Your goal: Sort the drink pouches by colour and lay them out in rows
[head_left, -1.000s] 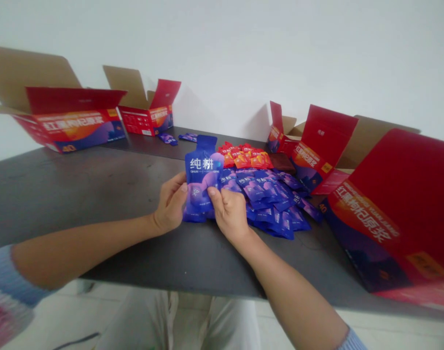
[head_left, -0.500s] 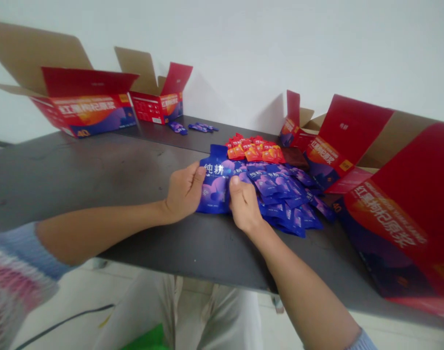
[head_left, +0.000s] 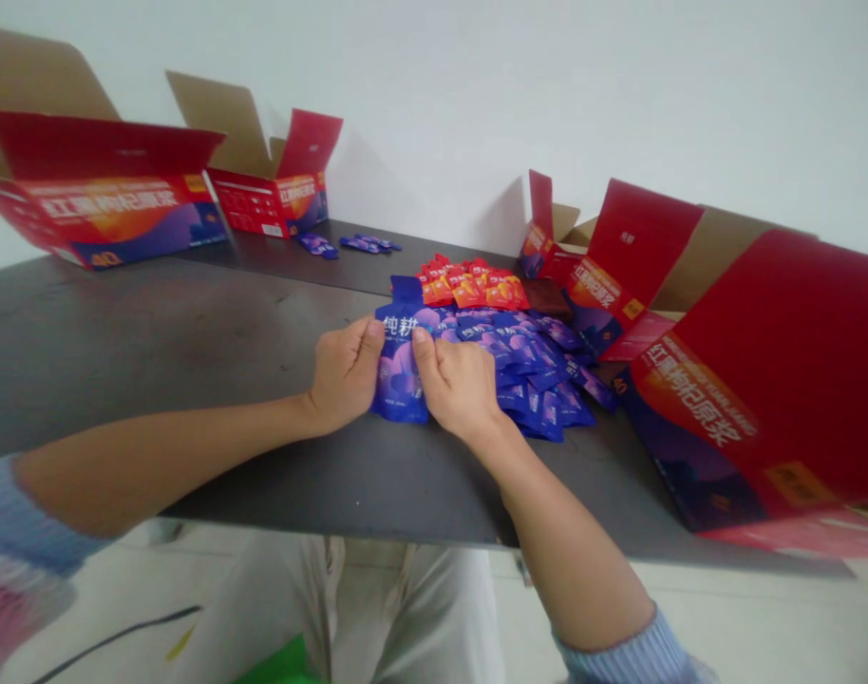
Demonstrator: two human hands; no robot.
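Between my two hands a blue-purple pouch with white lettering is held upright over the table, its front facing me. My left hand grips its left edge, thumb on the front. On the opposite edge my right hand is closed, its thumb pressed on the front near the lettering. The fingers behind the pouch are hidden. Just beyond and right of my right hand lies a heap of similar blue pouches. Behind that heap sit several red-orange pouches.
Open red cartons stand on the dark table: a large carton and a smaller carton at left, more cartons along the right. A few blue packets lie at the back. A dark brown block sits beside the red-orange pouches.
My right hand has shifted its hold, its thumb now higher and further in on the pouch front. The whole scene sits further left in view as the camera turned slightly.
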